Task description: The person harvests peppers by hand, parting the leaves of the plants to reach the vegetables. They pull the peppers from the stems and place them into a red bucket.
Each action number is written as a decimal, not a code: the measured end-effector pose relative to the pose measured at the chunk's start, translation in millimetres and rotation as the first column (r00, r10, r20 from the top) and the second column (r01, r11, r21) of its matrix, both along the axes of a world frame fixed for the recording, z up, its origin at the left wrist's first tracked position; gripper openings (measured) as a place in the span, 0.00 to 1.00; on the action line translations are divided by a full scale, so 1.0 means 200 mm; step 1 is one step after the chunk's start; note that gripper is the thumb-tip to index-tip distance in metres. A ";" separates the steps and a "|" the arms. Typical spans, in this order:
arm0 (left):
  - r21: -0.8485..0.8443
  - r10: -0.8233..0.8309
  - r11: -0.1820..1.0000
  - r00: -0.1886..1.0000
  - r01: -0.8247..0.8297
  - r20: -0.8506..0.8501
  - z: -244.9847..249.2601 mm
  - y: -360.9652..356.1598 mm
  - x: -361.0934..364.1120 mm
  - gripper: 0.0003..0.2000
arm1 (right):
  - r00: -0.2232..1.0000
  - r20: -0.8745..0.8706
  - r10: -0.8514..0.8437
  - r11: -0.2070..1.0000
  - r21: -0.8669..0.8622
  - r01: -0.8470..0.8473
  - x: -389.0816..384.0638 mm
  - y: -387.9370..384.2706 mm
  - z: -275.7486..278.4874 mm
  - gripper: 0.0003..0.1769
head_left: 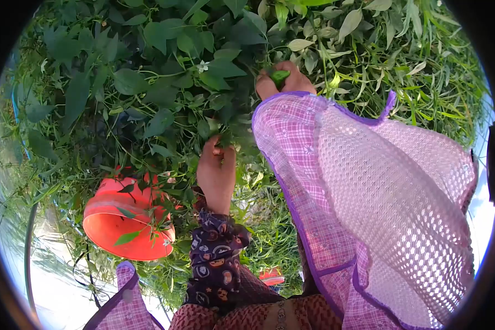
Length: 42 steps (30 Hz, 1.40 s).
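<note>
My right hand (297, 80) is in among the foliage at the upper middle, its fingers closed around a glossy green pepper (281, 76) that is partly hidden. A pink plaid and white mesh cloth with purple edging (368, 181) hangs over that arm. Lower and to the left, my left hand (216, 170) reaches up from a dark patterned sleeve (217, 247). Its fingers are curled together under the leaves of a pepper plant (165, 82); whatever they hold is hidden. A small white flower (203, 66) shows on the plant.
An orange-red bucket (129, 231) leans tilted in the greenery left of my left hand, with leaves overhanging it. Narrow-leaved grass (445, 82) grows thick on the right. Another small red-orange object (271, 276) lies low near my body. A dark curved pole (30, 253) stands at far left.
</note>
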State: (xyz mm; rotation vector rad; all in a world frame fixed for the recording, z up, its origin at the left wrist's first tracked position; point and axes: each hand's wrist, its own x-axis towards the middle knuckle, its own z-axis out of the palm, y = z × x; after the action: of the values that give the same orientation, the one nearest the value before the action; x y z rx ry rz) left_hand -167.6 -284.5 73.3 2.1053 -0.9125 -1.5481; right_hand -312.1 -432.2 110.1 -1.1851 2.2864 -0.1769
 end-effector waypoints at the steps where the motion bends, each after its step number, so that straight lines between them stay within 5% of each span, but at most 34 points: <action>1: -0.025 0.037 0.999 0.998 -0.038 -0.052 -0.02 0.02 0.00 0.17 | 0.927 0.375 0.031 0.993 -0.118 0.014 -0.12 0.12 -0.22 0.19; 2: -0.025 0.040 0.999 0.998 -0.042 -0.054 -0.02 0.01 0.01 0.17 | 0.927 0.373 0.034 0.993 -0.118 0.011 -0.11 0.16 -0.24 0.19; 4: 0.030 0.234 0.972 0.948 -0.233 -0.217 -0.01 0.00 0.01 0.17 | 0.920 -0.152 0.361 0.742 -0.551 -0.382 -0.01 0.21 -0.20 0.13; 5: 0.027 0.235 0.972 0.947 -0.235 -0.219 -0.04 0.00 0.01 0.17 | 0.919 -0.155 0.363 0.739 -0.553 -0.385 0.07 0.25 -0.14 0.13; 8: -0.166 0.177 0.967 0.977 -0.195 -0.117 -0.12 0.06 0.01 0.17 | 0.873 0.445 0.202 0.979 -0.074 -0.189 0.50 0.40 0.29 0.24; 10: 0.051 0.386 0.920 0.880 -0.388 -0.277 -0.12 0.10 0.03 0.17 | 0.805 0.502 0.317 0.947 -0.124 -0.296 0.73 0.51 0.37 0.22; 15: -0.065 0.182 0.978 0.961 -0.200 -0.210 -0.24 0.18 0.16 0.17 | 0.217 0.678 0.702 0.613 -0.421 -0.668 1.09 0.68 0.41 0.12; 16: -0.100 0.109 0.987 0.982 -0.125 -0.152 -0.18 0.14 0.17 0.17 | 0.221 0.671 0.707 0.612 -0.426 -0.666 1.05 0.62 0.39 0.12; 19: -0.146 -0.133 0.980 0.990 0.137 0.041 0.04 0.01 0.10 0.17 | 0.584 0.200 0.787 0.591 -0.516 -0.620 0.67 0.11 0.25 0.16; 21: -0.102 -0.081 0.991 0.996 0.083 0.024 0.05 -0.01 0.04 0.17 | 0.768 0.107 0.631 0.650 -0.614 -0.448 0.40 -0.12 0.13 0.13; 22: -0.080 0.073 0.994 0.997 -0.072 0.002 -0.01 0.02 0.01 0.20 | 0.806 0.006 0.592 0.657 -0.583 -0.478 0.24 -0.23 0.12 0.13; 24: -0.126 -0.054 0.989 0.978 0.081 0.201 0.11 -0.08 -0.05 0.20 | 0.819 -0.189 0.542 0.716 -0.407 -0.567 -0.01 -0.39 0.08 0.15; 26: -0.192 -0.096 0.971 0.966 0.145 0.241 0.11 -0.09 -0.06 0.22 | 0.909 -0.126 0.398 0.911 -0.061 -0.407 -0.13 -0.42 -0.03 0.20; 27: -0.140 -0.120 0.977 0.958 0.161 0.259 0.15 -0.12 -0.07 0.22 | 0.912 -0.127 0.390 0.915 -0.060 -0.400 -0.13 -0.39 -0.05 0.20; 29: -0.069 -0.162 0.980 0.946 0.188 0.282 0.22 -0.15 -0.07 0.21 | 0.901 0.135 0.412 0.890 0.152 -0.430 -0.11 -0.25 -0.10 0.26; 31: -0.385 -0.131 0.810 0.777 0.442 0.616 0.23 -0.18 -0.07 0.21 | 0.923 0.117 0.367 0.926 0.049 -0.375 -0.01 -0.07 -0.15 0.28; 32: -0.377 -0.141 0.808 0.770 0.453 0.622 0.22 -0.18 -0.08 0.21 | 0.941 0.090 0.325 0.945 -0.068 -0.320 0.04 0.00 -0.18 0.30; 34: -0.616 -0.018 0.728 0.906 0.301 0.422 0.19 -0.16 -0.09 0.20 | 0.935 0.098 0.340 0.937 -0.121 -0.328 0.13 0.11 -0.26 0.33; 42: -0.435 0.027 0.897 0.971 0.081 0.236 0.15 -0.21 -0.11 0.13 | 0.868 0.248 0.431 0.902 -0.150 -0.405 0.12 0.21 -0.20 0.36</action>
State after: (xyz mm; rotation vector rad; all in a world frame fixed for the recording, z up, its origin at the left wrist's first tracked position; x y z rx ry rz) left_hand -188.6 -326.5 103.7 1.9649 -1.2467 -0.9850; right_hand -287.3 -389.9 70.9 -1.5681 1.7491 -0.2669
